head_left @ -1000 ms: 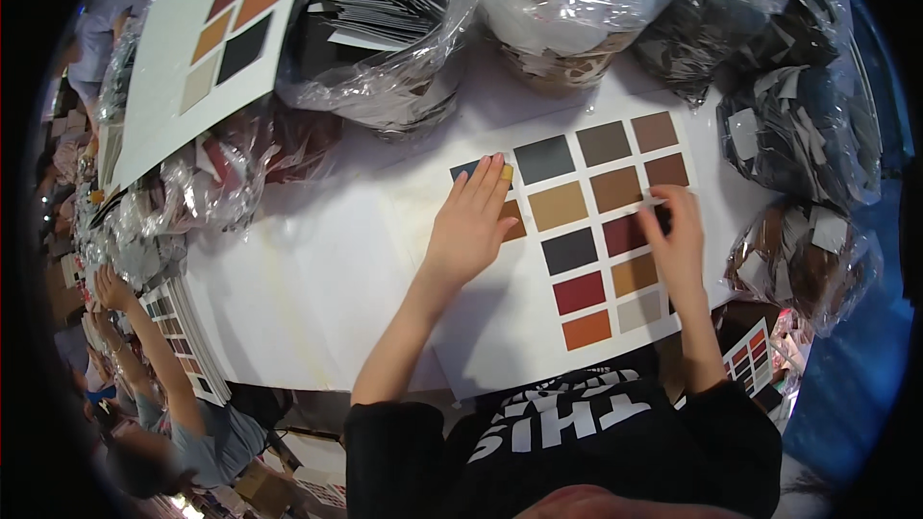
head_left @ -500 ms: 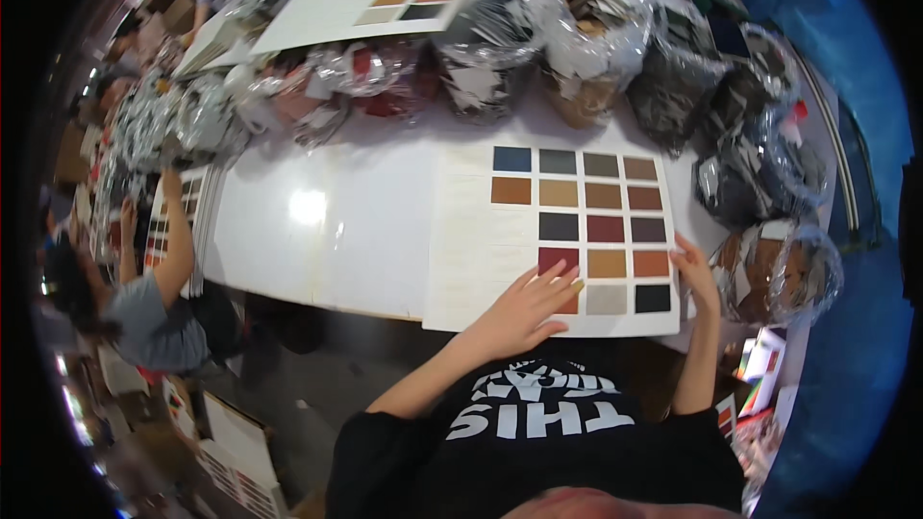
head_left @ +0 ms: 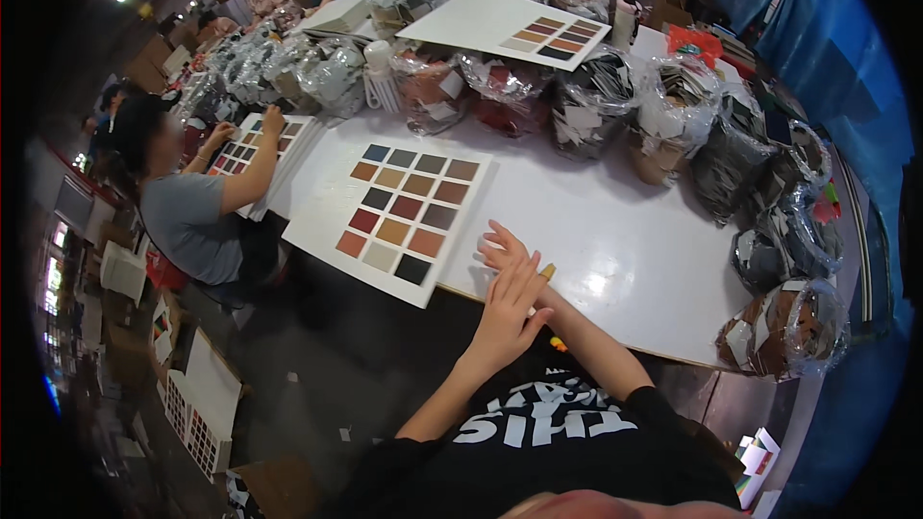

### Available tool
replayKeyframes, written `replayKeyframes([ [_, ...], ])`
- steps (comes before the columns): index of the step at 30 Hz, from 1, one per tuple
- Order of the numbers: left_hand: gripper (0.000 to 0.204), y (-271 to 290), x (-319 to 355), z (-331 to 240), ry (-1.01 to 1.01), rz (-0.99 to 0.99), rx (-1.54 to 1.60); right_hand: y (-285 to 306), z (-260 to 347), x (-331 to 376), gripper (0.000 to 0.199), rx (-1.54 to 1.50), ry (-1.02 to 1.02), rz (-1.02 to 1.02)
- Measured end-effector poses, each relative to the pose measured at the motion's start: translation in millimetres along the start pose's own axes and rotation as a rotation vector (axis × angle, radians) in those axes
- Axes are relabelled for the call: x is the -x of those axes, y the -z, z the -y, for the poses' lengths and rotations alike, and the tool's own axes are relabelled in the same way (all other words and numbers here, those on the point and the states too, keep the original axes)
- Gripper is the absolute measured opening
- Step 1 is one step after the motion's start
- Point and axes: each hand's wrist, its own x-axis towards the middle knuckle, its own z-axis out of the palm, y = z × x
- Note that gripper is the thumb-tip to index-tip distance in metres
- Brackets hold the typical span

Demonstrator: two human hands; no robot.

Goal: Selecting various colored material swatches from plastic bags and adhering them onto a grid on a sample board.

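A white board with rows of colour swatches [head_left: 456, 202] lies on the table to the left of my hands, turned at a slant, its near corner past the table edge. My right hand [head_left: 502, 248] is stretched leftward, fingers apart, just off the board's right edge and holding nothing. Across its wrist lies my left hand [head_left: 511, 300], fingers extended and empty; one fingertip wears a yellowish cover [head_left: 547, 272].
Plastic-lined bins of swatch pieces [head_left: 591, 101] line the table's [head_left: 586, 231] far and right sides. Another swatch board [head_left: 471, 24] rests on top of them. A co-worker in grey [head_left: 192, 221] handles a stack of swatch boards [head_left: 288, 159] at left.
The swatch board has moved left and turned from in front of me. My right hand has left its right edge and come left; my left hand is off the board, over my right wrist.
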Motion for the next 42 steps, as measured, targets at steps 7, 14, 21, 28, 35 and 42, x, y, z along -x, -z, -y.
replayKeyframes([
  [7,0.043,82,-1,-46,-0.117,-0.063,0.668,14,226,95,0.017,-0.062,0.442,0.263],
  [14,0.053,147,-29,-235,-0.562,-0.222,1.544,41,293,222,0.007,-0.253,0.954,0.505],
  [21,0.032,155,-3,-212,-0.924,-0.734,1.335,62,307,248,0.012,-0.370,1.201,0.812],
  [28,0.026,157,-14,-151,-1.194,-0.652,1.397,80,321,177,0.018,-0.362,1.186,0.893],
  [35,0.039,55,4,-13,0.130,-0.235,1.210,142,263,-58,0.051,-0.167,0.105,0.128],
  [42,0.026,-16,17,16,0.525,0.001,1.240,184,226,-229,0.046,-0.398,-0.099,0.176],
])
